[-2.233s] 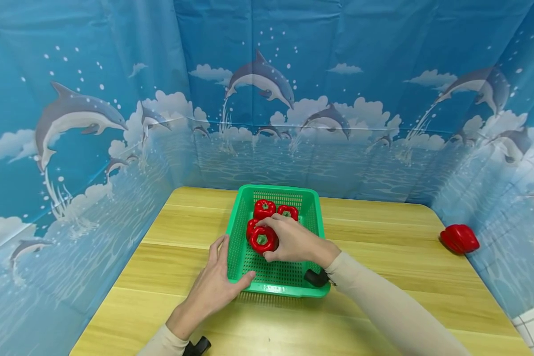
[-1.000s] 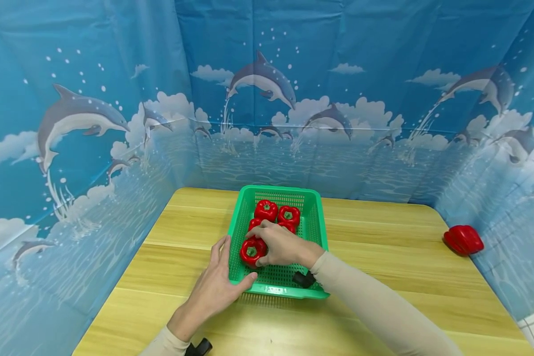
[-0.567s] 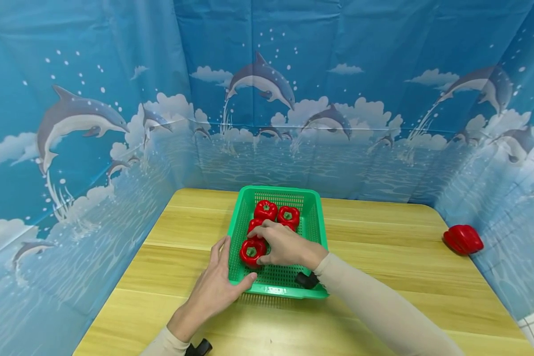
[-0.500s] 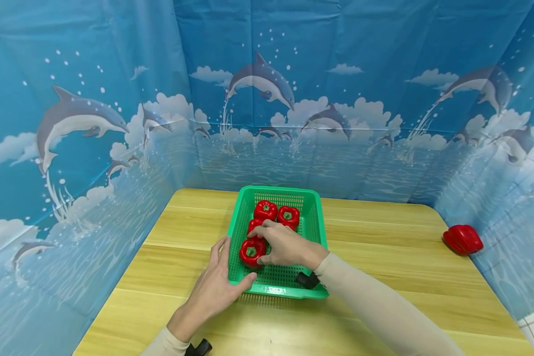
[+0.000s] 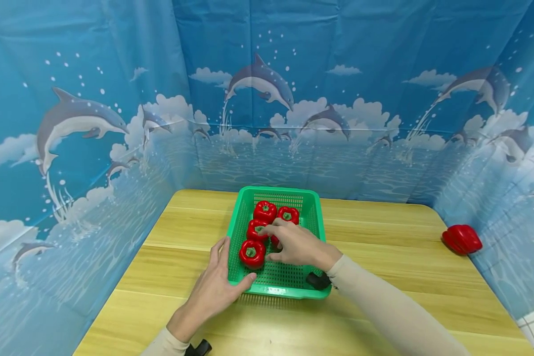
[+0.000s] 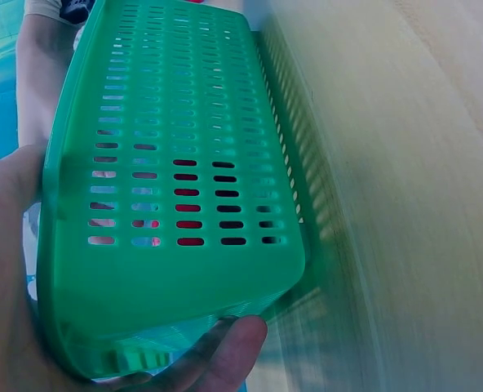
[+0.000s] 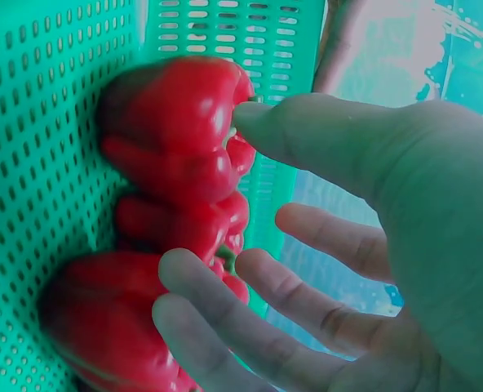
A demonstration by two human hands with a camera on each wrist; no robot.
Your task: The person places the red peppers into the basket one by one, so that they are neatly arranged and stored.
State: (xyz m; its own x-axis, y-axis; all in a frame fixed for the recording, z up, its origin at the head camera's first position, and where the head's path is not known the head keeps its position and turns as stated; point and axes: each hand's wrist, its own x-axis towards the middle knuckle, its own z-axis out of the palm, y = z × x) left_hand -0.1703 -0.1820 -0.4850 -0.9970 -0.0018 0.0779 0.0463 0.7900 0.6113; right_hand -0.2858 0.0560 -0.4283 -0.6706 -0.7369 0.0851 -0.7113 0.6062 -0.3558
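Observation:
A green perforated basket (image 5: pixel 276 290) holds several red bell peppers. My left hand (image 5: pixel 211 289) grips its near-left corner, thumb at the front rim and fingers along the left side; a fingertip (image 6: pixel 240 347) shows past the corner in the left wrist view. One bell pepper (image 5: pixel 252 254) sits at the near left inside. My right hand (image 5: pixel 295 242) hovers just right of it, fingers spread and holding nothing. Behind are a middle-left pepper (image 5: pixel 255 230), a far-left pepper (image 5: pixel 265 210) and a far-right pepper (image 5: pixel 288 215). Another pepper is mostly hidden by the right hand.
Far right on the wooden table (image 5: pixel 382 257), near its edge, lies another red pepper (image 5: pixel 462 239) on its side. A blue dolphin-print curtain (image 5: pixel 267 158) borders the table's back and sides. The basket's front wall stands close before both forearms.
My right hand brought a bell pepper to the basket's near-left spot, then let it go and drew back slightly to the right. The left hand stayed at the corner.

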